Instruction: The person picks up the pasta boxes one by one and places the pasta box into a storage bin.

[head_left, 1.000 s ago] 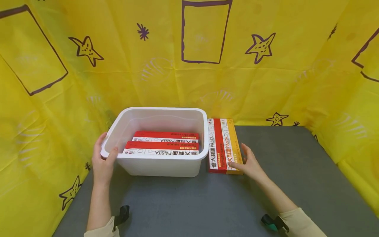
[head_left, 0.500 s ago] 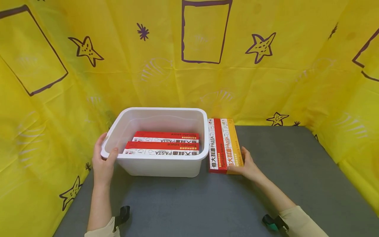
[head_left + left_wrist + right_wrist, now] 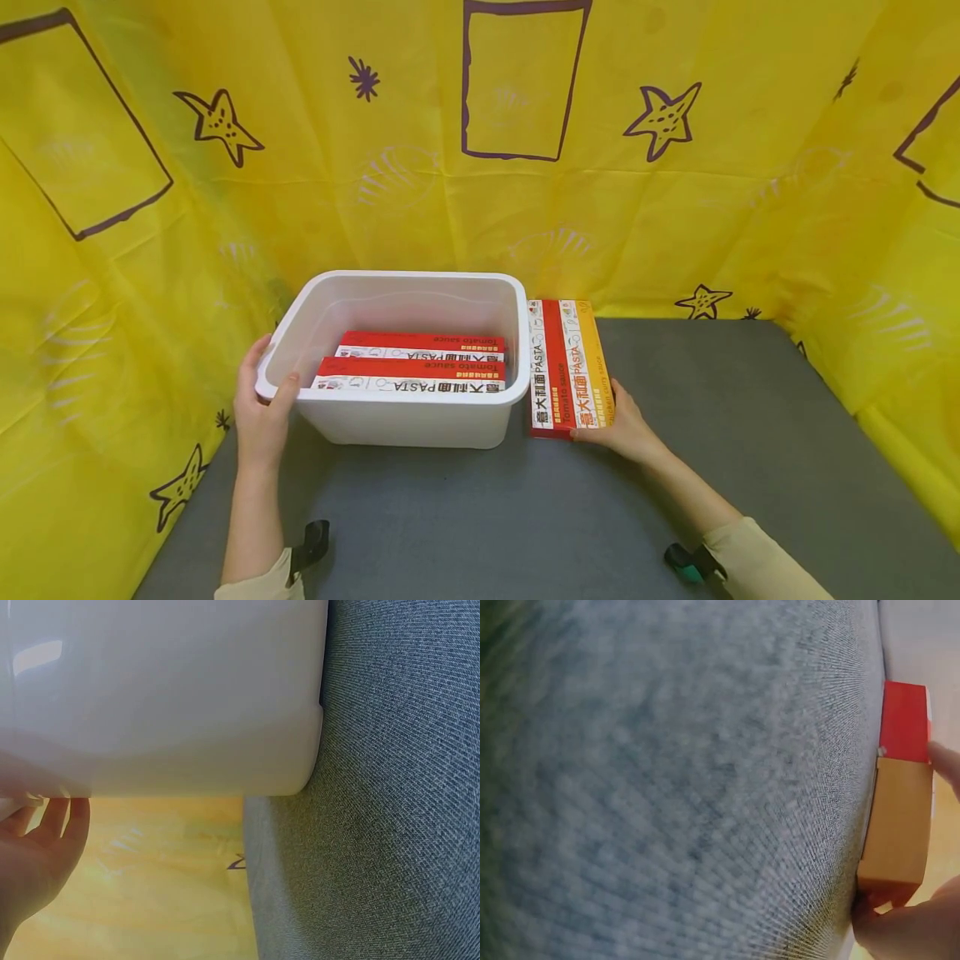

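Note:
My left hand (image 3: 261,412) grips the near left corner of a white plastic bin (image 3: 405,423), thumb over the rim and fingers outside; the left wrist view shows the fingers against the bin's wall (image 3: 165,697). Two red-and-white tomato sauce pasta boxes stand inside, a front one (image 3: 408,368) and a back one (image 3: 420,341). Right of the bin, a red pasta box (image 3: 553,350) and a yellow curry pasta box (image 3: 592,358) lie side by side. My right hand (image 3: 628,432) holds the yellow box by its near right corner, thumb at the near edge, fingers at the right side.
A dark grey cloth-like tabletop (image 3: 450,517) lies under everything. Yellow patterned curtains (image 3: 420,208) hang behind and at both sides, close behind the bin and boxes. A black wrist mount (image 3: 311,543) sits at the left sleeve, another mount (image 3: 684,560) at the right.
My right thumb has slid from the yellow box's top to its near edge, and the fingers have come slightly nearer along its right side. The left hand and bin stay put.

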Motion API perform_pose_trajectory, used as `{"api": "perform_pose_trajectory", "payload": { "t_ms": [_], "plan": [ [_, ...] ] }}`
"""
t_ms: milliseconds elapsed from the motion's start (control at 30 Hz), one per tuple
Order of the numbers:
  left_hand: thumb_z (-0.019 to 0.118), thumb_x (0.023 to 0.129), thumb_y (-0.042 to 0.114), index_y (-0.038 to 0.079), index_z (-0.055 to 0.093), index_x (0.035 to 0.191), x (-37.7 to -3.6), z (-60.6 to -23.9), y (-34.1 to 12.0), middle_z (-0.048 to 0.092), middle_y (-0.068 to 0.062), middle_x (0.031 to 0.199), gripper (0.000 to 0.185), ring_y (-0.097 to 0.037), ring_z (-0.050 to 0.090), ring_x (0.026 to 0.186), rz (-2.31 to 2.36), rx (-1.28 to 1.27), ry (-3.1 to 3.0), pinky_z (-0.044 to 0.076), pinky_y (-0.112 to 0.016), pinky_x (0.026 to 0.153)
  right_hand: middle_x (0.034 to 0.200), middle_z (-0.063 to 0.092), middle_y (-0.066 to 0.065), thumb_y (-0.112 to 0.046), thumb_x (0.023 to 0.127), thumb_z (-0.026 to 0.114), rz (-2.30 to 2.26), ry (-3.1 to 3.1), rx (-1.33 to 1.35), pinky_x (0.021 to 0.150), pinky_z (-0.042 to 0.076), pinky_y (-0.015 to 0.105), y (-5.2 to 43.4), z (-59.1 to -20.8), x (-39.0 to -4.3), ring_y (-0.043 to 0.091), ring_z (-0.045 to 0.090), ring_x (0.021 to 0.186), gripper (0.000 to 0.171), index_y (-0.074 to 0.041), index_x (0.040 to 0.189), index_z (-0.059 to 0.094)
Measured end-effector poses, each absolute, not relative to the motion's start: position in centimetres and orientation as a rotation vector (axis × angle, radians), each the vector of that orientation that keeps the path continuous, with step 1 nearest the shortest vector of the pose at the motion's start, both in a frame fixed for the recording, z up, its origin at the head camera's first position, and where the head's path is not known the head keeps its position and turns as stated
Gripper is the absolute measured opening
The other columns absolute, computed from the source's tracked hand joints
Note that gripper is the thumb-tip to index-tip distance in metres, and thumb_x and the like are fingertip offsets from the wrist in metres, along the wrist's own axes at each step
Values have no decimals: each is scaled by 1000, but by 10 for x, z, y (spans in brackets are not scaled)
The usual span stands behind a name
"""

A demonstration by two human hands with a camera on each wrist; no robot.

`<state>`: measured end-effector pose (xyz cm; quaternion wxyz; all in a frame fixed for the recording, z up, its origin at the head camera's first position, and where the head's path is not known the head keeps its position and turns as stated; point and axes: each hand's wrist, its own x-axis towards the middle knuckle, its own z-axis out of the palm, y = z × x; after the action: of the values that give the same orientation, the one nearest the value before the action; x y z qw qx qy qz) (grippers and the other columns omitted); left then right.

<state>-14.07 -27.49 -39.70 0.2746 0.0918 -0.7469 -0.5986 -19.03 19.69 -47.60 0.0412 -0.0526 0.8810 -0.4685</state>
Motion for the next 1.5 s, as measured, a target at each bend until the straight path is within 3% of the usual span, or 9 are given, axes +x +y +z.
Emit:
{"api": "perform_pose_trajectory", "payload": {
  "t_ms": [267,433,567,967,1200,1500],
  "plan": [
    [60,90,19,28,43,145,-140,-394,-275,47,2,138,58,-17,43,114,-1618,255,-2010,39,-40,96,108,52,15,-32,63,89,-1398,2781,-237,80,39,38,197,-480,-192,26,49,96,95,3,135,36],
    [61,89,20,28,43,145,-140,-394,-274,46,3,139,59,-18,43,115,-1614,258,-2007,39,-43,100,103,53,12,-33,62,90,-1352,2845,-276,78,39,39,197,-479,-194,26,50,93,90,2,128,41],
    [62,89,20,29,42,145,-140,-394,-274,46,3,140,60,-17,43,116,-1618,258,-1999,38,-44,101,104,53,12,-34,62,90,-1326,2867,-276,79,38,41,198,-479,-193,27,49,96,90,1,128,41],
    [58,89,14,23,44,145,-143,-394,-276,47,1,137,59,-18,42,114,-1655,206,-1953,36,-32,91,108,56,14,-38,60,90,-1288,2894,-226,82,40,43,199,-483,-193,28,51,97,99,3,134,40],
    [58,90,15,25,43,145,-143,-395,-276,46,2,138,58,-18,41,115,-1647,224,-1974,37,-35,93,107,59,13,-30,62,91,-1420,2812,-271,82,43,41,201,-480,-192,25,54,91,91,4,132,44],
    [59,90,17,27,44,144,-142,-396,-275,47,1,137,57,-18,42,114,-1642,224,-1977,37,-35,92,128,52,18,-34,67,88,-1449,2726,-84,91,39,42,204,-464,-183,27,51,105,104,1,146,30]
  ]
}}
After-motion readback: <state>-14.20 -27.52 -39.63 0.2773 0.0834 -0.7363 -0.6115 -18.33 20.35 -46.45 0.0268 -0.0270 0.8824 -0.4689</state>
